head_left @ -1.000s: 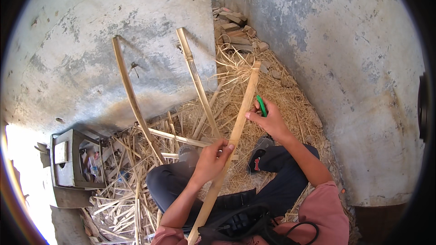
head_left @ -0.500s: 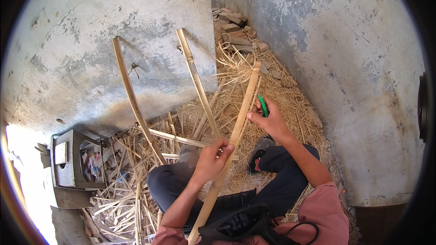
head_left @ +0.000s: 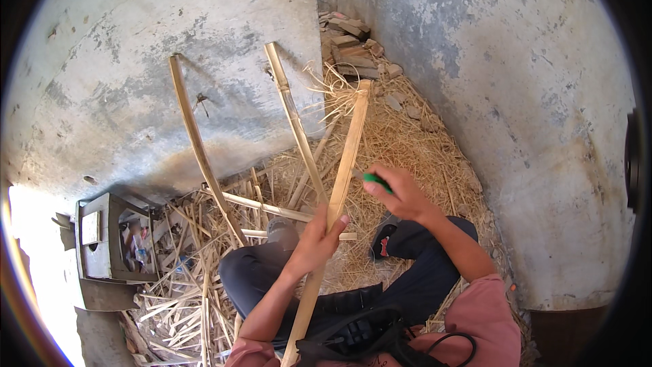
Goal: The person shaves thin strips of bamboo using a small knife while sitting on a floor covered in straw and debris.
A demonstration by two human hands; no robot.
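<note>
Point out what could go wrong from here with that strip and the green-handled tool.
The green-handled tool in the right hand is close to the long pale strip; if it slipped down toward the body, it might catch the left hand, which grips the strip lower down.

The slanting strip ends near the left knee, so a knock there might topple it.

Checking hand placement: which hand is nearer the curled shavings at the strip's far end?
Right. The right hand, holding the green tool, is beside the strip below the curled shavings; the left hand holds the strip lower down.
</note>
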